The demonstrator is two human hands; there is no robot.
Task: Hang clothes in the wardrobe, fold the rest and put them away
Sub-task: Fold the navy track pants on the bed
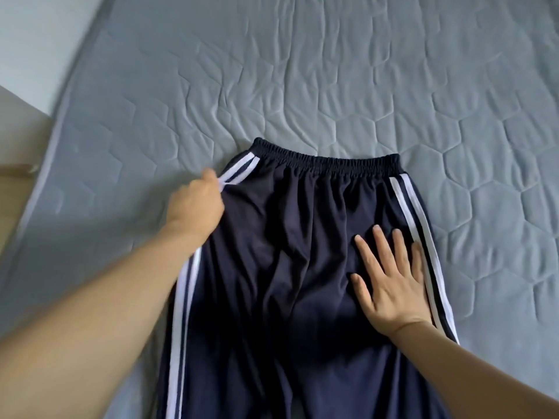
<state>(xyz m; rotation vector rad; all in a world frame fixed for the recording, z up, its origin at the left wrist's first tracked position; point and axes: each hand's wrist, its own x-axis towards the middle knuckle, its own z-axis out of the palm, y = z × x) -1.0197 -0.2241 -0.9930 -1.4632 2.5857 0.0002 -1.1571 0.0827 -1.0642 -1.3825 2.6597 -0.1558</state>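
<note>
Dark navy track pants (pixel 290 252) with white side stripes lie spread on the grey quilted mattress (pixel 332 86), elastic waistband at the far end. Their legs run off the bottom of the view. My left hand (pixel 198 204) pinches the striped left side seam just below the waistband. My right hand (pixel 390 276) lies flat on the right hip of the pants, fingers spread, beside the right stripes.
The mattress edge (pixel 45 164) runs diagonally down the left side. Beyond it are a pale wall and a strip of light wooden floor (pixel 12 189). Bare mattress surrounds the pants on the far side and to the right.
</note>
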